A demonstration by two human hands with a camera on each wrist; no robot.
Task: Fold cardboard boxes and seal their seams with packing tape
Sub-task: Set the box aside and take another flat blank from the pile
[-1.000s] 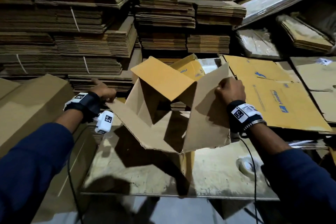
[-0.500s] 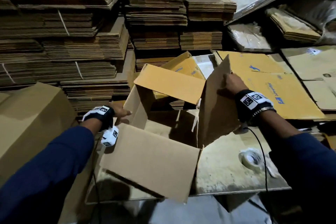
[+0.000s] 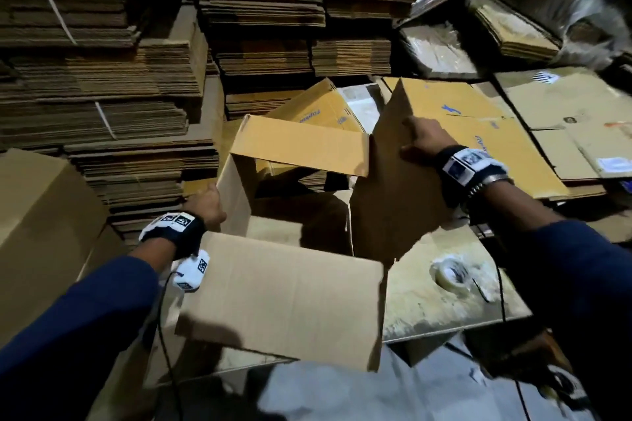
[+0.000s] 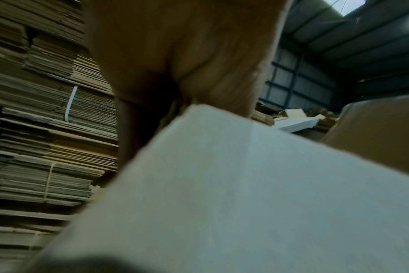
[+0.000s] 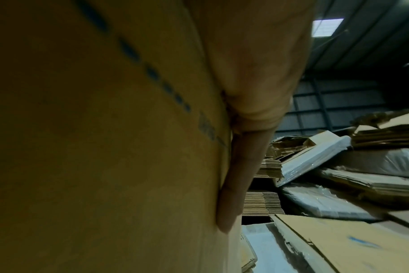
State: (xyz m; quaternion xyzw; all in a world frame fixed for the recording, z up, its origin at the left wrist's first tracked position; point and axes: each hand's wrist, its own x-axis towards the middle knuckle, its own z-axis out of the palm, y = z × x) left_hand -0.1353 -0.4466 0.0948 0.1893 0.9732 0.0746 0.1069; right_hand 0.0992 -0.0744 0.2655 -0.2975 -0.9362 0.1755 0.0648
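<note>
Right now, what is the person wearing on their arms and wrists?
Both arms have dark blue long sleeves. The left wrist carries a black band with white square-code markers and a white cube-shaped camera below, trailing a thin black cable. The right wrist has a matching marked band, plus a metal bangle, a beaded bracelet and its own black cable.

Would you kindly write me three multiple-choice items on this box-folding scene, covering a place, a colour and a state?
1. Where does the tape roll lie?
A. inside the box
B. on the worktable, right of the box
C. in the left hand

2. What colour are the person's sleeves?
A. dark blue
B. red
C. white

3. How are the flaps of the cardboard box now?
A. taped shut
C. torn off
B. open

Key: 1 B, the roll rests on the worktable beside the box; 2 A, both forearms are in dark blue; 3 B, the right hand holds one flap upright, and the left hand is at the box's left side.
</note>
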